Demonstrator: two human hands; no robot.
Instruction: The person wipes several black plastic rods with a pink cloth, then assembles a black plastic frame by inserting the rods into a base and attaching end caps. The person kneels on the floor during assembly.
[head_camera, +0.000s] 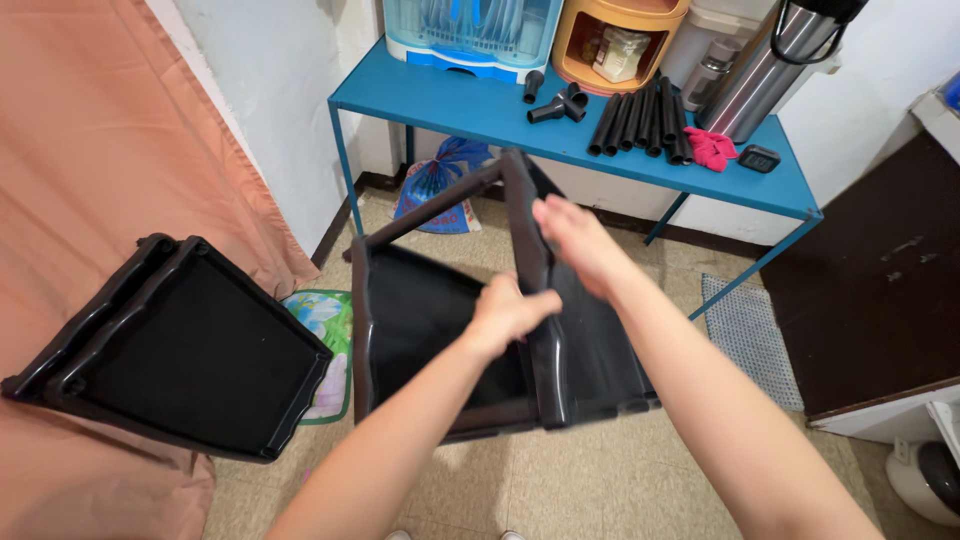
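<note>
In the middle of the view two black plastic shelf trays (420, 310) are joined by short black tubes into a tilted frame above the floor. My left hand (505, 312) is closed around the edge of the nearer tray. My right hand (575, 240) grips the upper edge of the second tray (600, 350), fingers wrapped over the rim. Both forearms reach in from the bottom of the view.
Two more stacked black trays (180, 350) lean on an orange cloth at left. A blue metal table (480, 105) behind holds black tubes (640, 125), connectors, a dish rack, an orange container, a steel flask and a pink cloth. A dark cabinet (880, 290) stands right.
</note>
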